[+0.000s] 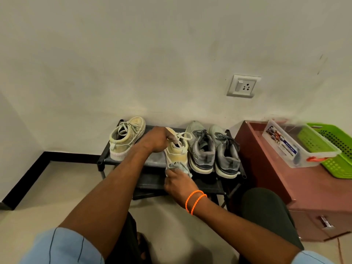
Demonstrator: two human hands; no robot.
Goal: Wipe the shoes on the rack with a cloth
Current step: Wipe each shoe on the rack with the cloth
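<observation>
A low black shoe rack (102,161) stands against the wall. On its top shelf a cream sneaker (177,151) sits in the middle; my left hand (154,140) grips it at the collar. My right hand (179,182), with orange bands on the wrist, holds a pale grey-blue cloth (178,167) against the heel of that sneaker. A second cream sneaker (126,137) lies tilted at the shelf's left end. Two grey sneakers (213,149) stand side by side to the right.
A maroon cabinet (304,187) stands right of the rack, carrying a clear plastic box (293,143) and a green basket (331,147). A wall socket (243,85) is above. My knees are near the bottom of the view, over the beige floor (57,187).
</observation>
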